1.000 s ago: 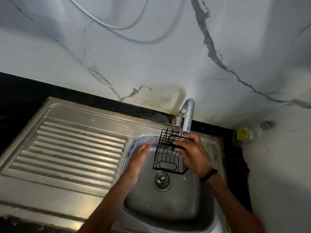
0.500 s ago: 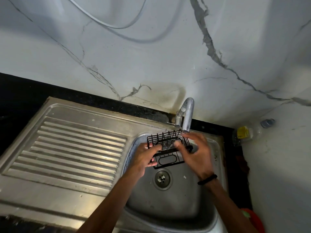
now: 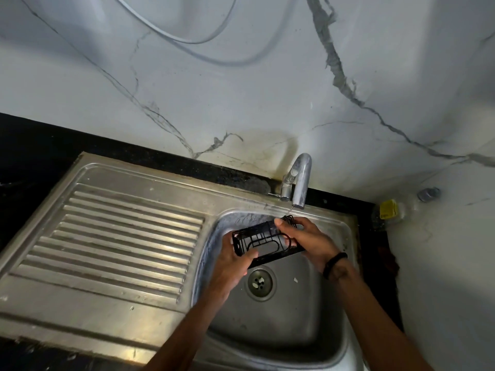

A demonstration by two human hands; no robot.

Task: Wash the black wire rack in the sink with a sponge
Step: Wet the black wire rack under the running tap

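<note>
The black wire rack (image 3: 263, 241) is held over the steel sink (image 3: 281, 325), lying on its side just below the tap (image 3: 301, 180). My left hand (image 3: 233, 263) grips its left end from underneath. Its right end is held by my right hand (image 3: 308, 241), thumb on top of the wires. A thin stream of water falls from the spout onto the rack's far right corner. No sponge is visible.
The ribbed drainboard (image 3: 117, 236) lies left of the basin. The drain (image 3: 259, 282) sits below the rack. A clear bottle with a yellow label (image 3: 388, 210) lies on the black counter at the right corner. A marbled wall rises behind.
My left hand came in and took the rack's left end. The rack turned from standing upright to lying sideways, and it has kept tilting between my hands under the tap.
</note>
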